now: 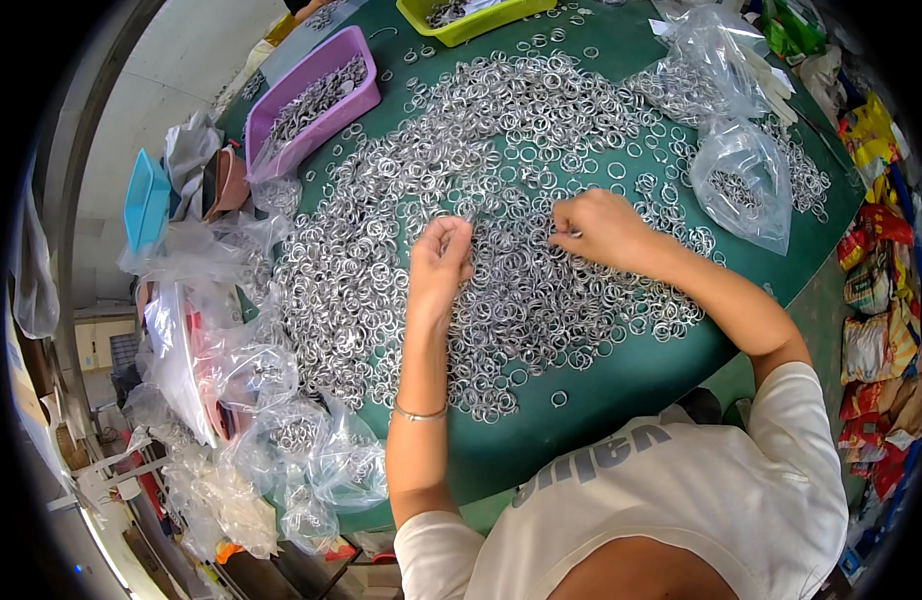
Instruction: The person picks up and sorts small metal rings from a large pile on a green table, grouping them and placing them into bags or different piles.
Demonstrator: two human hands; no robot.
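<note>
A wide heap of silvery metal rings (361,255) covers much of the green table (671,365). Over the middle of the heap, my left hand (441,258) is closed with its fingers curled in against the thumb. To its right, my right hand (599,228) is also closed, thumb and fingers pinched together just above the rings. Whatever either hand pinches is too small or hidden to make out. Darker grey rings (526,265) lie between the two hands. One loose ring (559,398) rests apart, close to the near table edge.
Beyond the heap at the left stands a purple basket (356,105) of small metal parts; a yellow-green tray (491,22) is at the far edge. Clear plastic bags with rings lie at the right (771,215) and near left (346,455). A blue container (144,200) sits left.
</note>
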